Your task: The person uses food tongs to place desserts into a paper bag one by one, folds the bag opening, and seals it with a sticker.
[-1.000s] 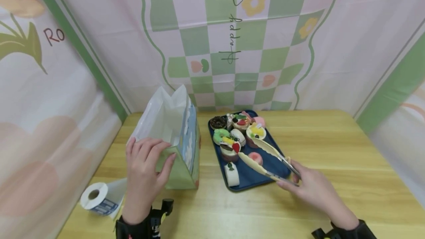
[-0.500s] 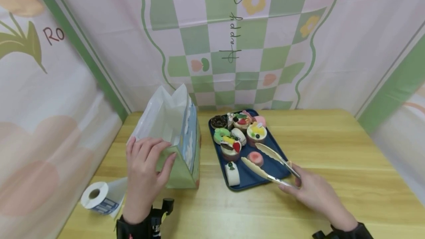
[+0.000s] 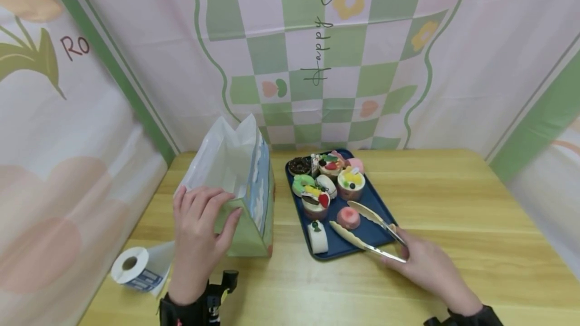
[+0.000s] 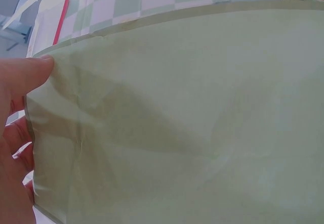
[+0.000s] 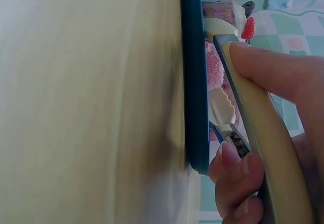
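Note:
My left hand (image 3: pixel 199 235) pinches the near top edge of a green paper bag (image 3: pixel 244 235), thumb outside and fingers over the rim; the thumb shows against the green paper (image 4: pixel 177 113) in the left wrist view. The bag stands upright with its white-lined mouth spread. My right hand (image 3: pixel 428 265) grips a pair of food tongs (image 3: pixel 380 253) with cream tips. Its arms are parted, one tip on each side of a small round pink cake (image 3: pixel 348 218) on a dark blue tray (image 3: pixel 335 248). In the right wrist view the pink cake (image 5: pixel 214 67) is partly hidden by a tong arm.
Several toy-like pastries crowd the tray's back and left: a chocolate donut (image 3: pixel 299 166), a green donut (image 3: pixel 302 184), a fruit cup (image 3: pixel 351 182) and a white roll (image 3: pixel 317 238). A label roll (image 3: pixel 136 268) lies left of the bag. A patterned cloth (image 3: pixel 299 54) hangs behind the wooden table.
The tongs have moved down and toward me, away from the fruit cup, and their tips now flank the pink cake. My left hand stays on the bag.

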The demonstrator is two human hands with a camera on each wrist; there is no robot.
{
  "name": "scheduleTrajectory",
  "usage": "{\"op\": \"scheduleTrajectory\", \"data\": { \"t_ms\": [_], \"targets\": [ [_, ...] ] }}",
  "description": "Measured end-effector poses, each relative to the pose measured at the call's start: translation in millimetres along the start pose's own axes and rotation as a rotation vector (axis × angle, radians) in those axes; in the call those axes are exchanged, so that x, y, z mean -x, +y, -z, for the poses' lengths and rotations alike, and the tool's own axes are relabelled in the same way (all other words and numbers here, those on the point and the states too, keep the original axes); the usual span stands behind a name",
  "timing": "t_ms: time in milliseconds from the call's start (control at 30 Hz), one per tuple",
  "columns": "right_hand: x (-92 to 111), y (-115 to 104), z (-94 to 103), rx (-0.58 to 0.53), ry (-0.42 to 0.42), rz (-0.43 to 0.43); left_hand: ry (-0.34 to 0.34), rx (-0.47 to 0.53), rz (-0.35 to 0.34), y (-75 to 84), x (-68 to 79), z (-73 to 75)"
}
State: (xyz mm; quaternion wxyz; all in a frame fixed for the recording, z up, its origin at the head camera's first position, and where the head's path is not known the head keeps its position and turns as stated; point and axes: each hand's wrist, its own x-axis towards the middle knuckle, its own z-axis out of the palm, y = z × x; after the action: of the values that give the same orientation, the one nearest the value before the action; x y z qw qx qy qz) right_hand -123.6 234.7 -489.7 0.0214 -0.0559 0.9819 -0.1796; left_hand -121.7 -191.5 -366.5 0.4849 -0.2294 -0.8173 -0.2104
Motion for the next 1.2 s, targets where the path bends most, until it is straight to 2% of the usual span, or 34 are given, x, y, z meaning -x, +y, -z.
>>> {"op": "scheduleTrajectory", "data": {
  "t_ms": [233, 700, 967, 1200],
  "targets": [
    [2.1, 0.6, -2.6, 0.017, 0.026, 0.010, -0.007, 0.000, 0.002, -0.2, 1.0, -0.2],
    [0.9, 2.3, -5.1, -0.023, -0.064, -0.013, -0.003, -0.006, -0.002, -0.6, 1.2, -0.2],
    [1.2, -0.2, -4.0, -0.041, -0.025, -0.004, 0.000, -0.007, -0.004, -0.6, 0.8, -0.3],
    [2.1, -0.1, -0.9, -0.069, -0.041, -0.012, 0.007, -0.007, -0.007, -0.6, 0.4, -0.7]
  ]
}}
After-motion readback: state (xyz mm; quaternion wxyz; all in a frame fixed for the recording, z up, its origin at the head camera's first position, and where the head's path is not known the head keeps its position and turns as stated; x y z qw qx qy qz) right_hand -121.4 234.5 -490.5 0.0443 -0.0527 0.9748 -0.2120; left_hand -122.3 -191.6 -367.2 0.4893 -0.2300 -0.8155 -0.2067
